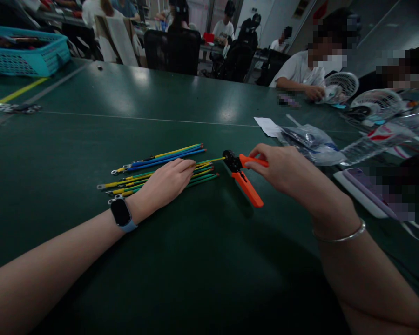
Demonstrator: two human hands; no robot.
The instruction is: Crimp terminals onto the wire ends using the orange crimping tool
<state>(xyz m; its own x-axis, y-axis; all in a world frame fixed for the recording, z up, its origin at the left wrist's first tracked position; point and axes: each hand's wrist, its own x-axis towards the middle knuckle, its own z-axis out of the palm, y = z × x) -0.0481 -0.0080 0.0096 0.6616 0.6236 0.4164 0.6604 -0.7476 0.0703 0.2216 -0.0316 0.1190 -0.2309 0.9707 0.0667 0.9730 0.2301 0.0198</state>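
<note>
My left hand point(171, 180) is closed on a thin yellow-green wire point(212, 161), its fingers pressed together near the wire's end. The tip of that wire reaches the black jaws of the orange-handled crimping pliers point(233, 163). My right hand point(282, 166) grips the upper handle between thumb and fingers, while the lower handle hangs spread apart from it. Several yellow-green cables point(127, 181) with ring terminals lie under and beside my left hand. Just beyond them rest blue cables point(167, 158), also with metal lugs. The wire's other end is hidden by my left hand.
On the right are a clear plastic bag point(312, 142), a plastic bottle point(384, 135), a phone point(372, 188) and white fans point(377, 103). A turquoise basket point(38, 56) stands far left. Across the green table point(125, 260) a person point(296, 74) sits near a fan.
</note>
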